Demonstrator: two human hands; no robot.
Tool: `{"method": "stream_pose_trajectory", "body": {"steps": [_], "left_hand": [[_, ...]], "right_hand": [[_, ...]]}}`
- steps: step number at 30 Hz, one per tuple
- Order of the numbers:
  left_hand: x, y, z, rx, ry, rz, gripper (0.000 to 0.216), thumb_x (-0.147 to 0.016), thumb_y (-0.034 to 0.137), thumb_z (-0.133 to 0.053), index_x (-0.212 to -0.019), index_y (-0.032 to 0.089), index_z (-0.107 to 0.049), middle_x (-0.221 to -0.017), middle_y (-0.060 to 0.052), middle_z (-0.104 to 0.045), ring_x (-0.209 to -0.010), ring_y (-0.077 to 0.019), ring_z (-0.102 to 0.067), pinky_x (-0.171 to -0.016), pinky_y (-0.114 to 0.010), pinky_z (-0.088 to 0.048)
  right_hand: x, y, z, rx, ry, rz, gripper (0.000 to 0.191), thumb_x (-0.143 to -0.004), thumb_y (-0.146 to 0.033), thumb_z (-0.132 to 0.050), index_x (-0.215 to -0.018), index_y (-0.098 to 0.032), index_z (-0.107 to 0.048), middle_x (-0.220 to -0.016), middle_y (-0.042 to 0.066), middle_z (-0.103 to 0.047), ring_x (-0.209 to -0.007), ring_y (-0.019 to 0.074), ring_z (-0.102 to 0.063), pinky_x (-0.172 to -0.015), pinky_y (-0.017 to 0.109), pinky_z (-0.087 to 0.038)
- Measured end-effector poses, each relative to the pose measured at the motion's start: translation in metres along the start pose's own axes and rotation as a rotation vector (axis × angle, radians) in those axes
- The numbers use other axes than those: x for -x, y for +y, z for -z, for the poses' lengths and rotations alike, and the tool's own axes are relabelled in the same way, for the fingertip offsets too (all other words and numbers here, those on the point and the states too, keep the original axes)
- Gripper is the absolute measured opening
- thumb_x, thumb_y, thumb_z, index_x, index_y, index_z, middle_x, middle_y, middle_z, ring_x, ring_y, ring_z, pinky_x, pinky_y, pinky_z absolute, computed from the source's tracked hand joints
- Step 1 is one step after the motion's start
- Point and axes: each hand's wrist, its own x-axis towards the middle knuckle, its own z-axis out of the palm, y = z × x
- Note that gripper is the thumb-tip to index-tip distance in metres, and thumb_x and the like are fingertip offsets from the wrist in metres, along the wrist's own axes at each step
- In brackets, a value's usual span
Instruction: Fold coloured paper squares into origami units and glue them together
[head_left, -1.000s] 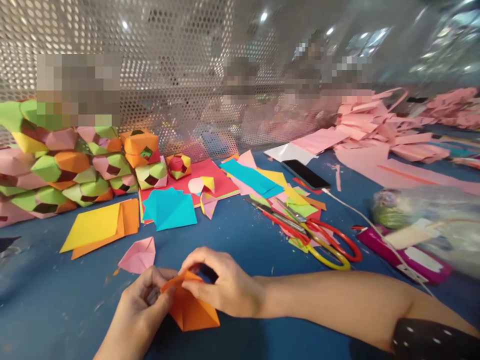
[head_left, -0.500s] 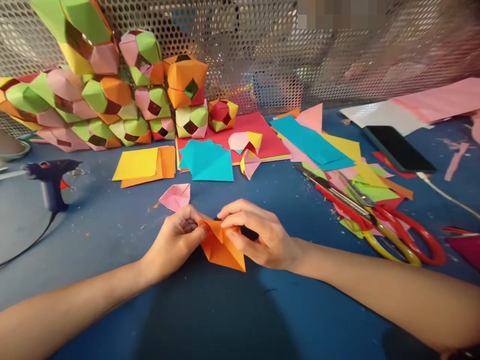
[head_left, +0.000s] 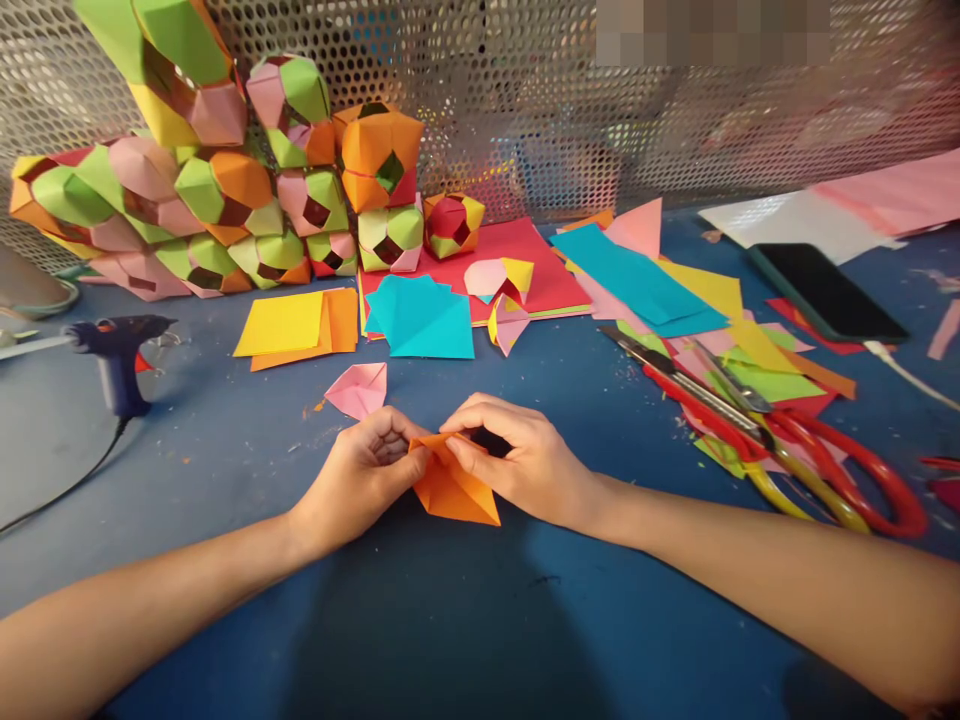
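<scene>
An orange sheet of paper [head_left: 456, 490], partly folded with creases showing, is held up between both hands above the blue table. My left hand [head_left: 367, 465] pinches its upper left corner between thumb and curled fingers. On the other side, my right hand [head_left: 525, 460] grips the upper right edge, thumb in front and fingers behind the fold. Part of the paper's top edge is hidden by the fingers. Just beyond my left hand lies a folded pink paper piece [head_left: 360, 390].
Folded paper balls [head_left: 225, 190] are stacked at the back left against a perforated metal panel [head_left: 517, 90]. A glue gun [head_left: 120, 365] stands left. Yellow squares [head_left: 281, 325] and blue papers [head_left: 427, 320] lie ahead. Scissors [head_left: 847, 460], a cutter [head_left: 690, 390] and a phone [head_left: 825, 290] are right.
My right fingers have shifted up along the paper's top edge, and its lower tip sits a little higher. The whole view has swung slightly left.
</scene>
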Motion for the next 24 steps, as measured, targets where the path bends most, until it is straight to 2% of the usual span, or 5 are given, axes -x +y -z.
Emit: {"method": "stream_pose_trajectory", "body": {"steps": [4, 8, 12, 16, 24], "left_hand": [[0.0007, -0.0002, -0.0008, 0.033, -0.023, 0.024, 0.013, -0.078, 0.024, -0.063, -0.081, 0.015, -0.053, -0.068, 0.004, -0.056, -0.060, -0.0065, -0.051, -0.054, -0.018, -0.040], [0.0008, 0.0013, -0.0021, 0.023, -0.007, 0.020, 0.016, -0.078, 0.028, -0.064, -0.085, 0.015, -0.057, -0.072, 0.001, -0.061, -0.065, -0.0091, -0.056, -0.058, -0.019, -0.045], [0.0010, 0.0026, -0.0029, -0.044, 0.004, 0.006, 0.019, -0.079, 0.030, -0.063, -0.091, 0.016, -0.063, -0.078, -0.002, -0.066, -0.072, -0.0123, -0.061, -0.065, -0.022, -0.049], [0.0018, 0.0031, -0.0017, -0.150, 0.023, -0.031, 0.020, -0.080, 0.030, -0.061, -0.095, 0.018, -0.068, -0.080, -0.002, -0.069, -0.073, -0.0129, -0.062, -0.066, -0.022, -0.050], [0.0019, 0.0052, -0.0008, -0.229, 0.084, -0.081, 0.018, -0.082, 0.029, -0.060, -0.091, 0.019, -0.071, -0.083, -0.001, -0.072, -0.078, -0.0140, -0.064, -0.068, -0.021, -0.050]], "right_hand": [[-0.0008, -0.0001, -0.0005, -0.004, 0.014, 0.004, 0.007, -0.083, -0.012, -0.054, -0.080, -0.017, -0.057, -0.075, 0.000, -0.058, -0.069, 0.0105, -0.055, -0.064, 0.024, -0.045], [-0.0010, -0.0013, -0.0008, -0.015, 0.016, 0.010, 0.008, -0.082, -0.011, -0.055, -0.078, -0.018, -0.057, -0.073, 0.000, -0.057, -0.067, 0.0105, -0.054, -0.063, 0.023, -0.046], [-0.0003, -0.0008, -0.0005, -0.031, 0.012, 0.022, 0.009, -0.082, -0.011, -0.055, -0.078, -0.018, -0.056, -0.071, -0.001, -0.054, -0.066, 0.0102, -0.052, -0.061, 0.023, -0.045], [0.0002, 0.0002, -0.0004, -0.050, 0.015, 0.058, 0.009, -0.082, -0.009, -0.053, -0.078, -0.018, -0.055, -0.072, 0.000, -0.053, -0.066, 0.0100, -0.052, -0.061, 0.023, -0.045], [-0.0005, -0.0033, 0.0011, -0.059, 0.011, 0.041, 0.003, -0.081, -0.018, -0.056, -0.084, -0.018, -0.055, -0.075, 0.000, -0.054, -0.068, 0.0108, -0.053, -0.064, 0.024, -0.048]]}}
